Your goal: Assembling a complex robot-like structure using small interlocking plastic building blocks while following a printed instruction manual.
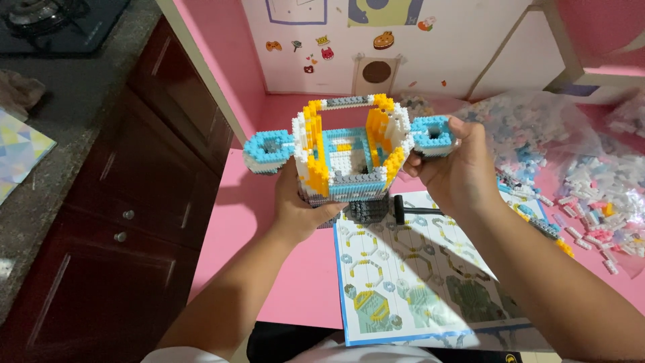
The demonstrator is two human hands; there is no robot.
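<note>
Brick model [349, 151]: white, yellow and light blue, held raised above the instruction sheet [416, 269]. Left hand [302, 208]: closed around the model's grey base from below, thumb across its front. Right hand [457, 168]: gripping the model's right side, fingers curled over the blue ring-shaped piece there. Sheet lies flat on the pink floor [295, 275], directly beneath the model. Black tool [410, 210] rests on the sheet's top edge. Loose bricks [591, 195] in clear bags lie right of the sheet. Dark cabinet [134, 202] stands left of the model.
</note>
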